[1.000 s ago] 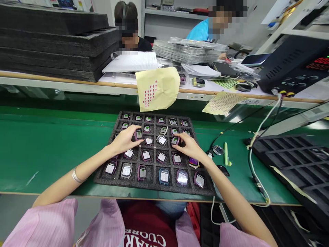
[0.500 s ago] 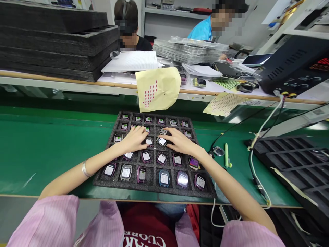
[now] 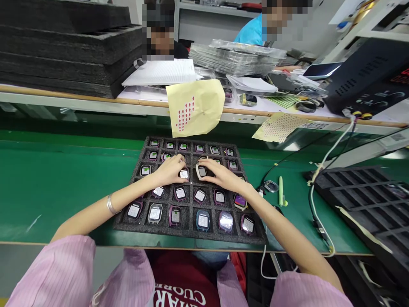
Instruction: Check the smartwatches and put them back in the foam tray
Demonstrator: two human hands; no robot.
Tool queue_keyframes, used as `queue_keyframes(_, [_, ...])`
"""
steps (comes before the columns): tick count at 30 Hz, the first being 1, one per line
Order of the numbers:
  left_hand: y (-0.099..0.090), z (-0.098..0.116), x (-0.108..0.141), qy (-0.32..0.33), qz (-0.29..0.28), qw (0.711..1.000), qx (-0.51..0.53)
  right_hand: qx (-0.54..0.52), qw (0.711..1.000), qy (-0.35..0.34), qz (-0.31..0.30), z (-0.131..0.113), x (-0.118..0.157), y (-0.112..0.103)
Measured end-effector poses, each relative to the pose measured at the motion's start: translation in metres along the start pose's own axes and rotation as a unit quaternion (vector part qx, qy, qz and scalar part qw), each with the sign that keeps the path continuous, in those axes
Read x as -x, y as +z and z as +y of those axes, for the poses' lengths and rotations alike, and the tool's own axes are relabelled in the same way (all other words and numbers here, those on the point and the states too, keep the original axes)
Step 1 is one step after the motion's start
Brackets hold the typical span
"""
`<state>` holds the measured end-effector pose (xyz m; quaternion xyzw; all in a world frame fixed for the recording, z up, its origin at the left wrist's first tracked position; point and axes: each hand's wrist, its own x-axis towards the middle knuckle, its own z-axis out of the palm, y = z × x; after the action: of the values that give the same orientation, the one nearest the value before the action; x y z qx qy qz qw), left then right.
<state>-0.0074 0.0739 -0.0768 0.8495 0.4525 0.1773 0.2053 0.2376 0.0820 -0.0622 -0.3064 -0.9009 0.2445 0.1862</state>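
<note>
A black foam tray (image 3: 190,234) on the bench holds several smartwatch faces without straps, one per compartment, many with lit white screens. Near the tray's middle, the thumb and fingers of my left hand (image 3: 169,170) are closed around the edges of a lit smartwatch (image 3: 183,173). Just to its right, my right hand (image 3: 220,174) pinches a pale-rimmed smartwatch (image 3: 202,171) between thumb and fingers, its screen looking grey. My hands hide some compartments behind them. In the front row lie a blue-rimmed watch (image 3: 203,220) and a purple-rimmed watch (image 3: 226,221).
Stacked black foam trays (image 3: 64,51) stand on the shelf at the left. More foam trays (image 3: 361,200) lie at the right, near a white cable (image 3: 311,200), a green pen (image 3: 280,189) and a dark power unit (image 3: 367,81). Two people sit beyond the shelf.
My left fingers have closed in on the watch beside them. The watch in my right hand has turned more upright, and its screen has gone from white to grey.
</note>
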Motion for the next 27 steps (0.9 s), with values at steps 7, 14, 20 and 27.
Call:
queue_keyframes(7, [-0.033,0.022,0.036,-0.062,0.13,0.843,0.519,-0.457,0.873,0.118,0.121,-0.05,0.018,0.005])
queue_keyframes(14, [-0.049,0.057,0.057,-0.109,0.062,0.641,0.757,-0.56,0.8,0.185,0.114,-0.089,0.019,0.017])
queue_keyframes(20, [-0.046,0.066,0.064,-0.124,0.045,0.636,0.76,-0.524,0.825,0.138,0.162,-0.098,0.025,0.017])
queue_keyframes(27, [-0.045,0.075,0.074,-0.092,0.049,0.692,0.714,-0.474,0.841,0.128,0.228,-0.105,0.025,0.021])
